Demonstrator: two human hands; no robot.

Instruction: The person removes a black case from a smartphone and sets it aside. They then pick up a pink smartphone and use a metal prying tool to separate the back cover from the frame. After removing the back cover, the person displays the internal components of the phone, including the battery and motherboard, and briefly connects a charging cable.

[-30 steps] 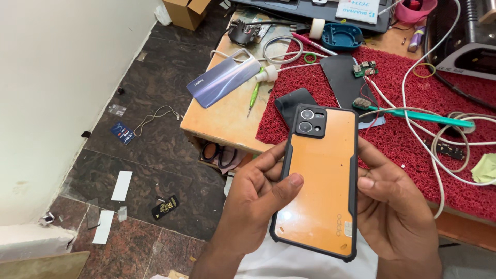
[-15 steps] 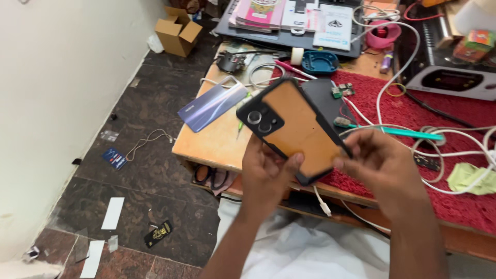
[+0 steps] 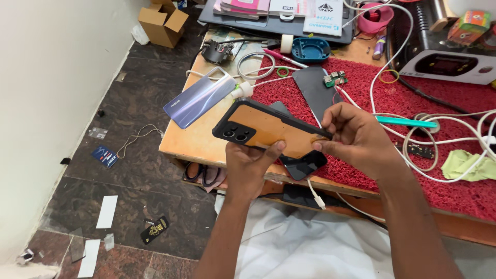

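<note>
Orange phone in black bumper case — held tilted above the desk edge, camera end at 9 o'clock. Left hand grips beneath; right hand pinches the 3 o'clock end. Dark slab beneath — possibly another phone.

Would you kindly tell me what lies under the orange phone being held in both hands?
Beneath the orange phone, a dark, glossy phone-shaped piece pokes out over the red mat and the wooden bench edge. Most of that piece is covered.
</note>
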